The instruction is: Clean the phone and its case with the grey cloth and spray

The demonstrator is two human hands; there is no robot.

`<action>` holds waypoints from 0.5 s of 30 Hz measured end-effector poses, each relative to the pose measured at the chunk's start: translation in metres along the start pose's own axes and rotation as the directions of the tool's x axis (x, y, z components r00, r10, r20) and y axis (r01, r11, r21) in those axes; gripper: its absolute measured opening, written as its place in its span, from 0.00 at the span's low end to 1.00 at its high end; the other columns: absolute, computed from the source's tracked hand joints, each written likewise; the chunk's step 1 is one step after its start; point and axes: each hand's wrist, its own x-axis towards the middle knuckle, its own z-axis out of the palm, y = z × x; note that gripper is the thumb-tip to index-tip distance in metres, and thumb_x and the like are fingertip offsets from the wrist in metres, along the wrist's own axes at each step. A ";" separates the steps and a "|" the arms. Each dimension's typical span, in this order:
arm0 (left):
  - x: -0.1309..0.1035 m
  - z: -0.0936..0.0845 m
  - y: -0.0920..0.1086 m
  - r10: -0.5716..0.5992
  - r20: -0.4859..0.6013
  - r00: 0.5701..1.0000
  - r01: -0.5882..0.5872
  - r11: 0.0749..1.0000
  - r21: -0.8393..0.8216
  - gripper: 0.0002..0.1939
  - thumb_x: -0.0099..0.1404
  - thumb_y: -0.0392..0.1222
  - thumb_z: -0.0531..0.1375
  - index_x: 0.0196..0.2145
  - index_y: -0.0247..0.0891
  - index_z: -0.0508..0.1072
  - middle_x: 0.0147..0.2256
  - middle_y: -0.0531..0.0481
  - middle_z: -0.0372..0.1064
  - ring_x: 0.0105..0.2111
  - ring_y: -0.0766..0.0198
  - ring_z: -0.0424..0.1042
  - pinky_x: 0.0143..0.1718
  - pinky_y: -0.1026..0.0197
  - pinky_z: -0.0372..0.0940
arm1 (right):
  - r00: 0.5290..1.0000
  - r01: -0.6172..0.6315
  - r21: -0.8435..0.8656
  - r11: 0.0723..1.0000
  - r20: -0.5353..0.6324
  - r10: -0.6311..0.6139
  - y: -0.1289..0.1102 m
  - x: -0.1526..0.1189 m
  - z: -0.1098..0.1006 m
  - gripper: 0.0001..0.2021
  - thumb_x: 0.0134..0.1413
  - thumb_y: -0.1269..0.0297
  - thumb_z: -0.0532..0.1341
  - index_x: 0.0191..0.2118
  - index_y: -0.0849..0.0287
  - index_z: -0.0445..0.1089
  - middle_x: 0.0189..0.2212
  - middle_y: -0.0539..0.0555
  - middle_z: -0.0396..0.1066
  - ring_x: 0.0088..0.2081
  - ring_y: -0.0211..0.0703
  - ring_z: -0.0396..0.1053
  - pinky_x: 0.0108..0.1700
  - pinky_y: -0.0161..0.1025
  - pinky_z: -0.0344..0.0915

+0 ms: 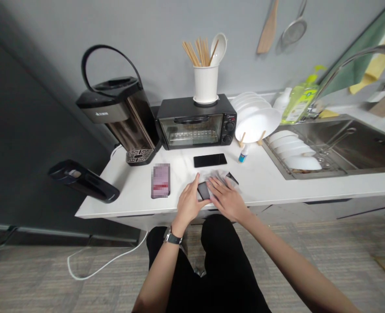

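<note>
My left hand [189, 201] steadies the left side of a dark grey flat object [204, 191] at the counter's front edge, thumb along its near side and index finger stretched past its far corner. Flat across a thin whitish cloth [202, 174] lies my right hand [226, 198], pressing it onto that object. The cloth covers much of the object, so I cannot tell its exact kind. A black piece [232, 178] sticks out to the right of the cloth. Just behind lies a black phone [210, 160], with a small white-and-blue bottle [243, 154] to its right.
Left on the white counter [133, 187] are a phone with a blurred screen [160, 180], a tilted dark bottle [84, 180] and a drinks dispenser [120, 113]. Behind stand a toaster oven [192, 130] and racked plates [257, 124]. The sink [358, 143] holding bowls is at right.
</note>
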 end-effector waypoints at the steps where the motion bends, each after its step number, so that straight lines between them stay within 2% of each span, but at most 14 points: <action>1: 0.000 0.000 0.000 0.001 0.000 1.000 -0.001 1.000 0.002 0.60 0.61 0.48 0.74 0.77 0.47 0.40 0.65 0.38 0.66 0.62 0.43 0.69 0.62 0.42 0.67 | 0.999 -0.043 -0.007 0.999 -0.023 0.043 0.001 -0.002 0.001 0.29 0.77 0.57 0.48 0.76 0.61 0.50 0.75 0.62 0.50 0.76 0.56 0.49 0.75 0.64 0.45; 3: 0.000 0.000 0.000 0.000 0.000 1.000 0.000 1.000 0.006 0.61 0.60 0.49 0.75 0.77 0.47 0.41 0.66 0.38 0.66 0.62 0.43 0.69 0.62 0.42 0.68 | 0.994 -0.101 -0.010 0.995 -0.046 0.101 0.004 -0.005 0.003 0.31 0.76 0.54 0.50 0.77 0.62 0.49 0.75 0.64 0.49 0.76 0.60 0.48 0.74 0.67 0.46; 4: 0.000 0.000 0.000 -0.001 0.002 1.000 0.001 1.000 0.008 0.60 0.60 0.49 0.75 0.77 0.48 0.41 0.65 0.39 0.66 0.62 0.43 0.69 0.61 0.42 0.68 | 0.995 -0.092 0.004 0.996 -0.036 0.092 0.004 -0.005 0.003 0.32 0.76 0.53 0.50 0.77 0.61 0.48 0.75 0.64 0.49 0.76 0.61 0.48 0.74 0.67 0.47; 7: 0.000 0.000 0.000 0.002 0.002 1.000 -0.002 1.000 0.014 0.58 0.62 0.48 0.74 0.77 0.48 0.41 0.64 0.39 0.67 0.62 0.43 0.69 0.61 0.42 0.68 | 0.999 0.010 0.098 0.995 0.036 -0.014 0.005 -0.004 -0.001 0.32 0.76 0.52 0.49 0.77 0.57 0.46 0.75 0.61 0.51 0.76 0.56 0.49 0.74 0.63 0.51; 9: 0.001 0.000 0.000 0.006 -0.003 1.000 -0.006 1.000 0.010 0.59 0.61 0.48 0.74 0.77 0.47 0.42 0.64 0.39 0.67 0.62 0.43 0.69 0.62 0.42 0.67 | 0.999 0.021 0.159 0.987 0.034 -0.027 0.008 -0.003 -0.006 0.30 0.77 0.54 0.47 0.78 0.53 0.45 0.75 0.58 0.52 0.75 0.52 0.50 0.74 0.61 0.51; 13: 0.001 0.000 0.000 0.003 0.000 1.000 -0.003 1.000 0.002 0.60 0.59 0.50 0.76 0.77 0.46 0.43 0.65 0.38 0.67 0.63 0.43 0.68 0.63 0.42 0.66 | 0.992 -0.100 0.133 0.986 -0.059 0.109 0.024 -0.008 -0.012 0.27 0.78 0.59 0.45 0.77 0.54 0.50 0.74 0.57 0.55 0.75 0.52 0.51 0.74 0.62 0.54; 15: 0.001 0.000 0.001 -0.001 0.004 1.000 0.001 1.000 0.006 0.60 0.59 0.50 0.76 0.76 0.46 0.44 0.65 0.38 0.67 0.63 0.43 0.68 0.62 0.42 0.67 | 0.990 -0.122 0.078 0.989 -0.059 0.127 0.029 -0.012 -0.009 0.27 0.77 0.58 0.47 0.76 0.57 0.54 0.73 0.59 0.56 0.75 0.55 0.52 0.72 0.61 0.56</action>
